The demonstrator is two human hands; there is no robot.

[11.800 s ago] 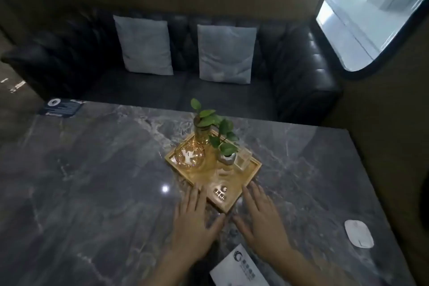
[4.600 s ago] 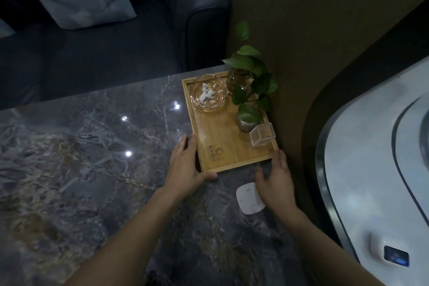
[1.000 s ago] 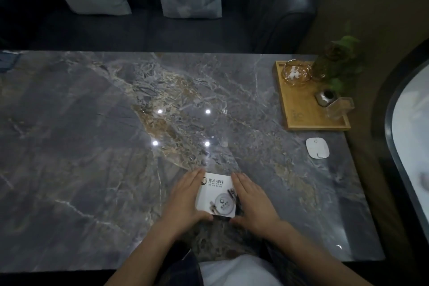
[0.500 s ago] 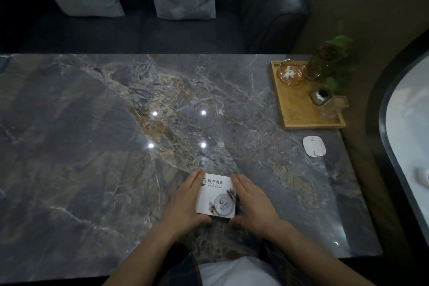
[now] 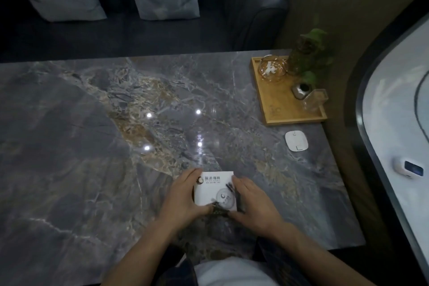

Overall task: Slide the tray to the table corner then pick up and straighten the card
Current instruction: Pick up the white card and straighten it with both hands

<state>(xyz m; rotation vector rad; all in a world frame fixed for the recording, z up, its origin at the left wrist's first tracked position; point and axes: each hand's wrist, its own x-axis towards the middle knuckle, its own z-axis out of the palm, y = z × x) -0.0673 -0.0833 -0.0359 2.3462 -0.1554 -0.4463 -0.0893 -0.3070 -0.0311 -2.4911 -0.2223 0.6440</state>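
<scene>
A white printed card [image 5: 214,190] lies on the dark marble surface [image 5: 92,146] near its front edge, framed between two hands. The left hand [image 5: 183,199] rests flat against the card's left edge and the right hand [image 5: 251,204] against its right edge, both with fingers extended and thumbs near the lower corners, pressing the sides rather than closed around it. The wooden tray [image 5: 278,109], holding a glass bowl [image 5: 272,70] and a plant [image 5: 310,53], sits well apart at the far right corner.
</scene>
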